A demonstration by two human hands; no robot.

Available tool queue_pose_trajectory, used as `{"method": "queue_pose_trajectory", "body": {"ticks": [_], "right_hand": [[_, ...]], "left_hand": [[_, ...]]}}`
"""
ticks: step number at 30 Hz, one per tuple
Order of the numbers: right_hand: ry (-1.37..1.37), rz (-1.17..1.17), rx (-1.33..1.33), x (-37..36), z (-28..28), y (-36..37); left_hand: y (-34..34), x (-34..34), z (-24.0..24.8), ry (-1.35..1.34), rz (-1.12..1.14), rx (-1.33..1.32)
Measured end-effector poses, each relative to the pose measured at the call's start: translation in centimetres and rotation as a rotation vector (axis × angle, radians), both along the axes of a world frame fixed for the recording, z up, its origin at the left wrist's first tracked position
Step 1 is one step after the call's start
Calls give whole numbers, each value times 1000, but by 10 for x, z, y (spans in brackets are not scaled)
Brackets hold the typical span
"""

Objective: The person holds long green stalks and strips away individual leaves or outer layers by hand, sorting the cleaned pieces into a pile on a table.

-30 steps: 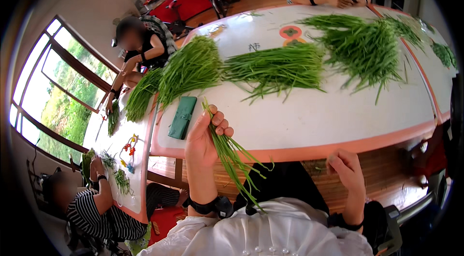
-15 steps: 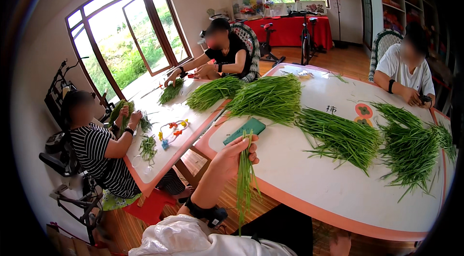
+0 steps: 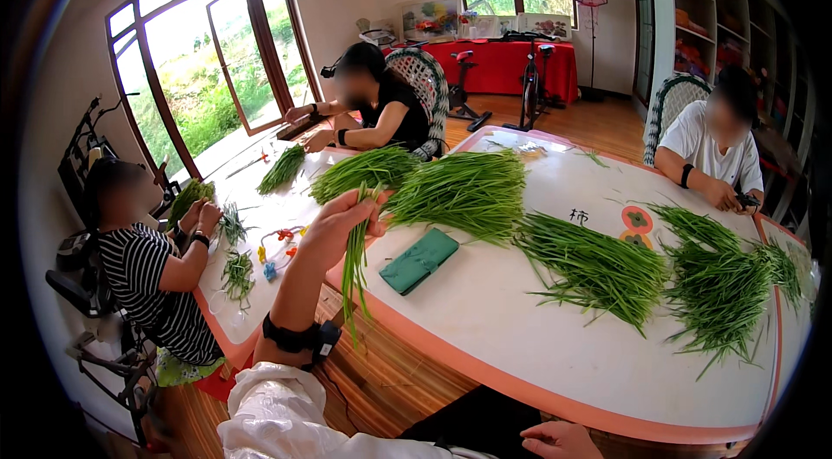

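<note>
left hand (image 3: 334, 225) closed on green stalks (image 3: 354, 273), left of the green case (image 3: 419, 261)

reference landmark: green case, lying flat on the white table (image 3: 529, 346). the held stalks, a thin bunch, hang downward just left of it. grip: thumb and fingers firmly closed around the bunch's upper part; a black wristband (image 3: 290, 338) is worn below. right hand (image 3: 559, 440): nearer the wearer than the case and to its right, cut by the lower edge; how far it is open, and whether it has hold of anything, cannot be told.

a broad pile of stalks (image 3: 464, 195) lies just beyond the case; a second pile (image 3: 598, 273) lies to its right. a coloured toy loop (image 3: 286, 235) lies left of the case, on the adjoining table (image 3: 251, 307).
</note>
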State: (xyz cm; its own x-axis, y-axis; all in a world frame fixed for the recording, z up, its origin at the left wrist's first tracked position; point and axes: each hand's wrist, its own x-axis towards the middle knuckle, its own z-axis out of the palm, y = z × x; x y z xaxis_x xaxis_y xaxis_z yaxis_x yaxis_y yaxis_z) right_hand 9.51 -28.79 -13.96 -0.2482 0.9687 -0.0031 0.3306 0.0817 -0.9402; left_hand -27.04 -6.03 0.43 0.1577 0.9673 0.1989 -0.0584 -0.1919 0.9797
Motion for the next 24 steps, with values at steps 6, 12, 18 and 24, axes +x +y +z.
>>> {"method": "queue_pose_trajectory", "body": {"ticks": [6,12,18,24], "right_hand": [[-249,-36,-103,11,-18,0],[328,-76,-330,18,18,11],[401,-474,-148,40,-21,64],[240,-426,-47,33,-28,61]], "left_hand": [[70,2,15,820,292,571],[177,48,0,1338,291,963],[249,144,-56,1305,293,911],[259,158,-110,1306,214,687]]}}
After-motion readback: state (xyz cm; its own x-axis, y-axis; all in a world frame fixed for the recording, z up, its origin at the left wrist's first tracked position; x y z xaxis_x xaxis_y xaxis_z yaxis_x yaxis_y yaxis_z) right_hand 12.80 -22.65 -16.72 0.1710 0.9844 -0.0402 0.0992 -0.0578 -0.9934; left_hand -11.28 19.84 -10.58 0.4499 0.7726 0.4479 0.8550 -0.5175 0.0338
